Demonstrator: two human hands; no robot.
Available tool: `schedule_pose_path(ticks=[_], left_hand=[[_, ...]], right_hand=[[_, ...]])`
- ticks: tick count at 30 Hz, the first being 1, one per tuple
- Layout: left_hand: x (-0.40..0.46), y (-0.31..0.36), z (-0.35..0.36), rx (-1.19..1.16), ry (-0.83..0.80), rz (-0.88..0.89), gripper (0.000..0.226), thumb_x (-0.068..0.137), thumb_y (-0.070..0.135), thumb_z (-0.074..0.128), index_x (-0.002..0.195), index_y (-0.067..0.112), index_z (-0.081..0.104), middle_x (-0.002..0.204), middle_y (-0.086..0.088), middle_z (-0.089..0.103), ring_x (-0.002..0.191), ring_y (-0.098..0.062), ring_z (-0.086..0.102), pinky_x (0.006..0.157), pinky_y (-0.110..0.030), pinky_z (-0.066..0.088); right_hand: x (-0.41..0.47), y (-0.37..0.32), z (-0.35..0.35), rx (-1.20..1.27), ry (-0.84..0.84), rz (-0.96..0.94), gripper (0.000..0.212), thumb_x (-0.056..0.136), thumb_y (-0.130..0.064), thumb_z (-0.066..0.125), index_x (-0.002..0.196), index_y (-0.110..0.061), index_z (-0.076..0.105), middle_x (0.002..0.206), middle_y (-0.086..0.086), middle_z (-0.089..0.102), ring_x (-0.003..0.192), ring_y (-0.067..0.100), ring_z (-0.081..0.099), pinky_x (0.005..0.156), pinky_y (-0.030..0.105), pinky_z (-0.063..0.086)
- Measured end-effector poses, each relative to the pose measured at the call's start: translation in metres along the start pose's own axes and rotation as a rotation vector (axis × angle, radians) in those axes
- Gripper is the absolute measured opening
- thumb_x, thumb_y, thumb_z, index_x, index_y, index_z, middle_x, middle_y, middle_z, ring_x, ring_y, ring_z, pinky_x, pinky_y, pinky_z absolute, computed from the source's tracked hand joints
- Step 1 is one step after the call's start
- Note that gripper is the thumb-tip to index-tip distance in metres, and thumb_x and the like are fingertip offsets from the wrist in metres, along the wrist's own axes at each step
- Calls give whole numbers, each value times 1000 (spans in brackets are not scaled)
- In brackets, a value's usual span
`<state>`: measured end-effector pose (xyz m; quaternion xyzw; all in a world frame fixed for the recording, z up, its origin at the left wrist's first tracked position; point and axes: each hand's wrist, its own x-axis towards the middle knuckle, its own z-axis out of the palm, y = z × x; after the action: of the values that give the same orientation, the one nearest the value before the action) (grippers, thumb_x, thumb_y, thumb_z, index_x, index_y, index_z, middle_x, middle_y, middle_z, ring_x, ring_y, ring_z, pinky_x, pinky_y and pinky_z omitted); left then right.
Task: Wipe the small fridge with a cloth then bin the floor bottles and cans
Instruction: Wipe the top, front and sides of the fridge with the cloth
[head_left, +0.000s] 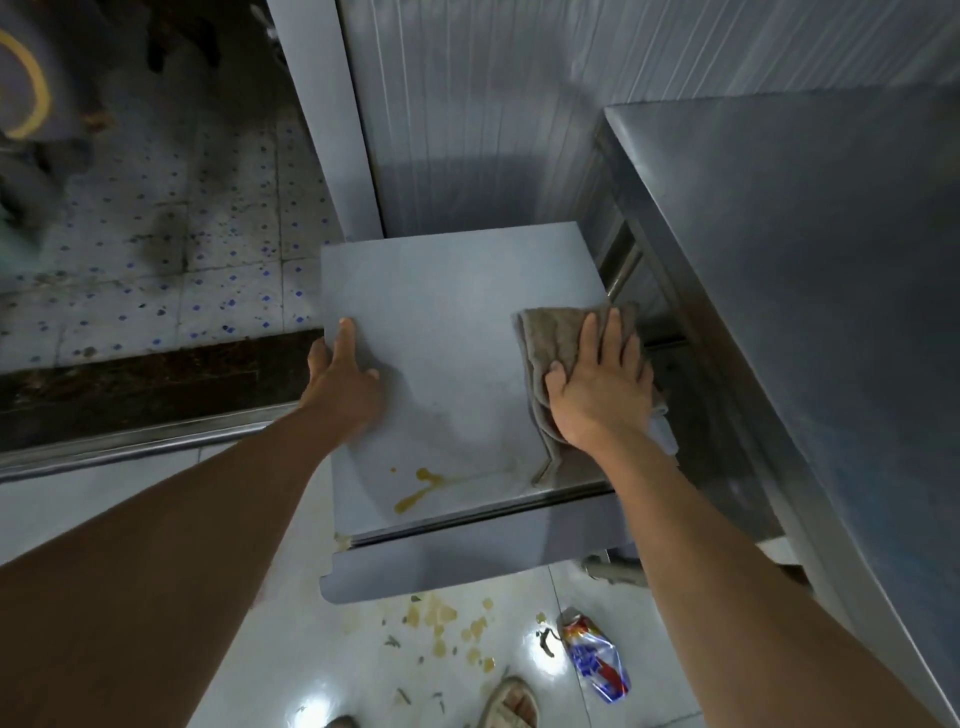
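Note:
I look down on the small grey fridge (447, 322), its flat top in the middle of the view. A yellow-brown stain (418, 488) marks the top near its front edge. My right hand (602, 384) presses flat on a folded grey-brown cloth (550, 338) at the top's right edge, fingers spread and straight. My left hand (340, 384) rests on the top's left edge, thumb on the surface and fingers over the side. A crushed red, white and blue can (595, 657) lies on the floor in front of the fridge.
A steel counter (810, 270) stands close on the right, with a corrugated wall (493, 104) behind the fridge. Yellowish spill spots (447, 623) dot the glossy floor. A sandalled foot (509, 704) shows at the bottom. A dark sill (156, 384) and speckled tiles lie to the left.

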<state>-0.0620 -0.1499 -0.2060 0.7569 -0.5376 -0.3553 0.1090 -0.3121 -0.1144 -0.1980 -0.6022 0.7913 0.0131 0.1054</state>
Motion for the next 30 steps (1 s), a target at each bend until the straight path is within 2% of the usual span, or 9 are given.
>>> schedule_pose_path(ticks=[8,11,13,17,19,21,25,30], left_hand=[[-31,-11,2,-102,22,22,69,90,7,40,148,28,10,147,-17,28,124,-39,41,97,-44,43],[-38,-21,6,-157,35,60,70,92,7,41,149,26,7,151,-11,26,129,-34,38,98,-39,40],[-36,-24,8,-169,42,74,69,92,7,43,149,26,8,152,-10,25,131,-32,36,102,-40,39],[-36,-25,9,-153,44,75,69,92,9,43,149,28,7,152,-9,25,128,-34,39,99,-41,42],[-38,-24,9,-159,31,72,70,92,10,43,149,28,6,152,-8,24,127,-34,40,98,-44,44],[-40,-23,8,-177,30,66,69,92,13,42,149,30,7,151,-6,24,124,-32,43,91,-37,47],[-43,-24,7,-180,33,58,67,94,15,41,148,32,7,154,1,19,132,-28,37,84,-25,34],[-42,-27,9,-222,20,63,64,95,18,39,147,35,7,155,6,16,135,-25,32,92,-23,28]], right_hand=[[-52,16,-5,-165,-32,-12,73,95,-50,21,149,-6,-2,156,21,4,141,39,16,115,48,16],[-41,12,-1,-176,-27,11,75,94,-54,20,149,-6,1,156,23,5,139,42,17,113,51,17],[-28,4,2,-165,-35,38,77,93,-57,17,149,-7,2,155,25,3,138,45,16,112,54,16],[-12,-5,1,-119,-19,76,78,92,-59,17,149,-7,2,155,25,-1,139,47,11,113,55,12],[-26,-6,0,-105,-3,38,77,94,-56,18,149,-7,-1,156,23,-3,141,45,6,115,55,8],[-53,-14,6,-89,16,-41,74,95,-52,17,149,-8,-8,157,20,-8,143,42,-1,117,54,3],[-93,-37,22,-26,-11,-66,71,96,-48,20,149,-14,-14,157,12,-16,144,36,-10,116,50,-5],[-27,-52,13,-39,2,-155,67,97,-50,17,151,-17,-5,158,9,-12,145,34,-7,116,49,-4]])
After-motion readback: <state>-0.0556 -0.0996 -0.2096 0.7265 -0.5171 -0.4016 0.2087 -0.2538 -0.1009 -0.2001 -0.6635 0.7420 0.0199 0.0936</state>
